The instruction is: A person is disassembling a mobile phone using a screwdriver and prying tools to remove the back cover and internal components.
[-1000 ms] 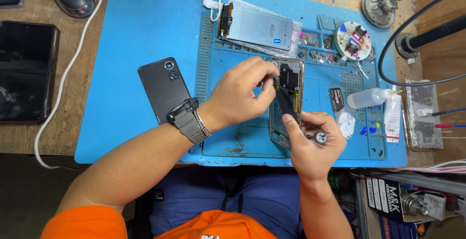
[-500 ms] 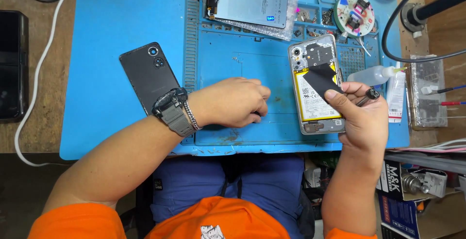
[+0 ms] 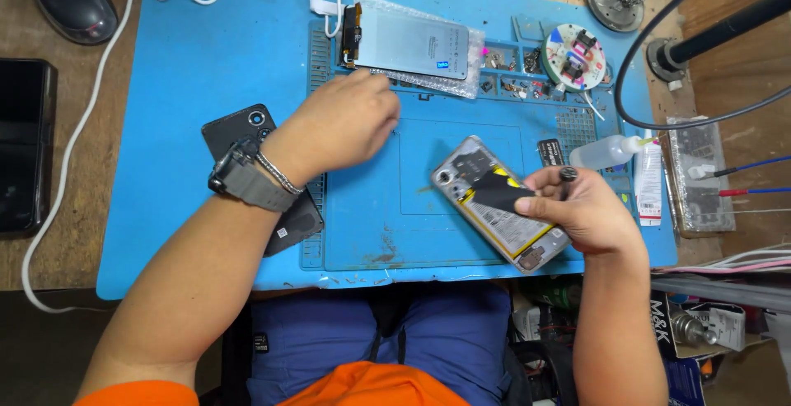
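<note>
An opened phone [image 3: 482, 200] with its back off lies tilted on the blue work mat [image 3: 181, 68], showing a yellow-and-white battery and a black flap. My right hand [image 3: 581, 212] grips its right edge, the thumb pressing the black flap, and it also holds a small screwdriver [image 3: 568, 173] between the fingers. My left hand [image 3: 342, 122], with a grey watch on the wrist, hovers at the mat's upper parts row just below a screen panel in a plastic bag [image 3: 412, 43]. Its fingers curl down and the tips are hidden.
A dark phone [image 3: 247, 130] lies partly under my left wrist. A round parts dish [image 3: 574, 56], small screws in the mat's compartments and a clear squeeze bottle [image 3: 606, 152] sit at the right. A black device [image 3: 25, 146] and a white cable [image 3: 66, 150] lie left of the mat.
My left hand has left the mat's centre and moved up to the parts row. My right hand has turned the opened phone to a diagonal and drawn it lower.
</note>
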